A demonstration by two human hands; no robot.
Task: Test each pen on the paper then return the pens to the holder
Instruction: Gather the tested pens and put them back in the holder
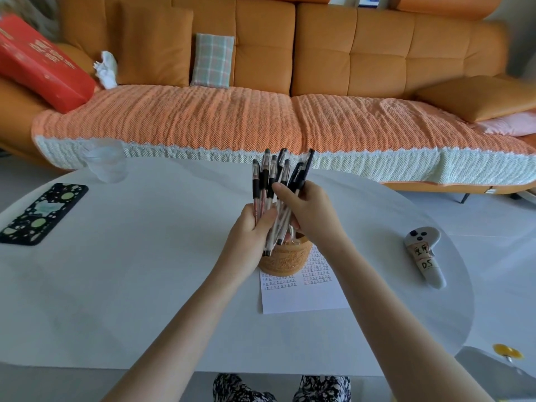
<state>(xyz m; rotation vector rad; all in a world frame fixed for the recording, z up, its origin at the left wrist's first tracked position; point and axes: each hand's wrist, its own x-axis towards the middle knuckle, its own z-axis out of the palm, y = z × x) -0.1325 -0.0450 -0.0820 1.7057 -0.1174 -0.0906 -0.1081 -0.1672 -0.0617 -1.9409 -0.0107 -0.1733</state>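
Across my white table (130, 285): a patterned phone (40, 214) at left, a clear cup (106, 162) beyond it, a labelled grey controller (425, 258) at right, an orange sofa (319, 53) behind.

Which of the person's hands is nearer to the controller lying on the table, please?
Right. The right hand grips the pens closer to the controller; the left hand sits beyond, further left.
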